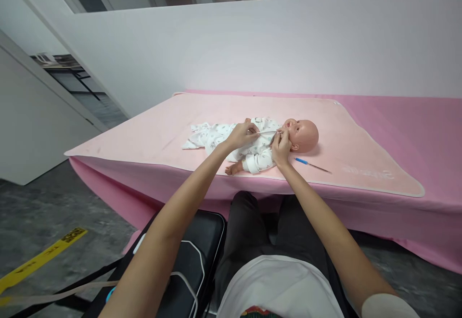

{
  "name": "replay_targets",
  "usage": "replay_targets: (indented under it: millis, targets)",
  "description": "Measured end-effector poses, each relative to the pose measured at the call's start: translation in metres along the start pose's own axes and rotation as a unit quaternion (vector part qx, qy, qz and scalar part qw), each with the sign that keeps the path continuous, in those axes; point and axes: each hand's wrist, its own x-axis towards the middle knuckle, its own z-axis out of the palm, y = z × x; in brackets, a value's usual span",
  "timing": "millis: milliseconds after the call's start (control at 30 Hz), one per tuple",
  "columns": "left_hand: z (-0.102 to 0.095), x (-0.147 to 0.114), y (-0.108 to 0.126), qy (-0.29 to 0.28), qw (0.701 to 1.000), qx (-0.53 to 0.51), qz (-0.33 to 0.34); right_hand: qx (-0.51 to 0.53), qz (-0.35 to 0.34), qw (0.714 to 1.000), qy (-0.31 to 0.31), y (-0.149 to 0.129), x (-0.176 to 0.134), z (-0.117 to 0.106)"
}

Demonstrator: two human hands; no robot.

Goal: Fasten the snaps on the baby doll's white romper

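Note:
A baby doll (303,135) lies on its back on a pale pink mat (151,125), head to the right. It wears a white patterned romper (218,135). My left hand (244,136) is over the doll's chest, its fingers pinched on the romper's front edge. Close to the doll's chin, my right hand (280,147) pinches the romper near the neckline. Between both hands the white cloth edge is drawn taut. The doll's near hand (234,168) rests at the mat's front edge. A blue-handled tool with a thin shaft (301,161) lies right of my right hand.
A darker pink cloth (415,135) covers the table under the mat. Behind it stands a white wall (252,48) with a window above. A black padded seat (202,236) with white cables is at my left, and yellow tape (43,260) is at lower left.

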Motion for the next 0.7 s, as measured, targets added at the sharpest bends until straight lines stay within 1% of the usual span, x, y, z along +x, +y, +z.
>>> replay_targets:
  millis: [67,133,200,300,367,433,533,600,700]
  targets:
    - [-0.002,0.001,0.001,-0.010,1.000,0.026,-0.007,0.003,0.001,1.000,-0.002,0.001,0.000,0.000]
    - [-0.005,0.001,0.001,-0.009,0.997,0.079,-0.016,0.009,0.000,1.000,-0.004,0.001,-0.001,0.000]
    - [-0.007,0.002,0.000,0.001,0.990,0.139,-0.022,0.014,-0.003,1.000,-0.007,0.001,-0.001,0.000]
    - [-0.006,0.002,-0.002,0.022,0.979,0.202,-0.010,0.014,-0.005,1.000,-0.010,0.000,-0.001,0.000]
    - [-0.005,0.001,-0.004,0.037,0.976,0.213,0.005,0.012,-0.001,1.000,-0.007,0.000,0.000,0.000]
    - [-0.002,0.001,-0.005,0.049,0.980,0.190,0.021,0.013,0.002,1.000,-0.006,0.000,0.000,0.000]
    - [0.000,0.000,-0.007,0.048,0.986,0.154,0.044,0.013,0.002,1.000,-0.007,0.000,0.000,0.000]
    - [0.002,0.001,-0.008,0.046,0.980,0.186,0.051,0.011,0.002,1.000,-0.008,0.000,-0.001,0.000]
    - [0.006,0.001,-0.008,0.057,0.961,0.262,0.065,0.007,0.003,1.000,-0.006,-0.001,-0.001,0.000]
